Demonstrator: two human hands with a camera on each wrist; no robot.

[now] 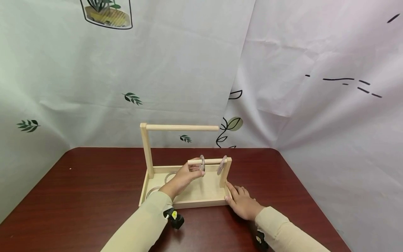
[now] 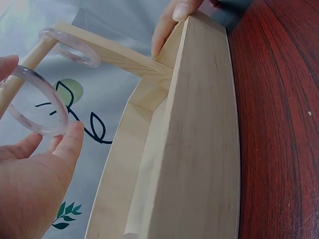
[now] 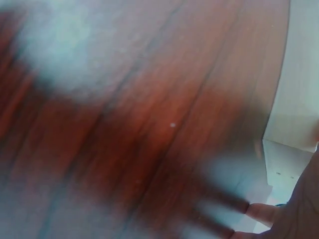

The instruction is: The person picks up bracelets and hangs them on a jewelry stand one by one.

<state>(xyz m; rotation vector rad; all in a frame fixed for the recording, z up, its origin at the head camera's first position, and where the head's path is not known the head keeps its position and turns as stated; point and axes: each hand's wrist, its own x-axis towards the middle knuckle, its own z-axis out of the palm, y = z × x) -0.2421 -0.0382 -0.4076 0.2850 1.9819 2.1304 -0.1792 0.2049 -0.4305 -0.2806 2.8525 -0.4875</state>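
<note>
Pinches with the fingers of the left hand [image 1: 185, 177] a clear bangle [image 1: 202, 163] set around the short rod [image 1: 212, 161] above the wooden tray [image 1: 201, 203], apart from a second bangle [image 1: 222, 164] nearer the tray's right end. Rests the right hand [image 1: 243, 203] against that end, with fingers slightly spread.

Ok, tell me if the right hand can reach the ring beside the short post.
Probably yes: the right hand touches the tray near the short post, and that ring looks uncovered in front; the left hand holds another ring.
</note>
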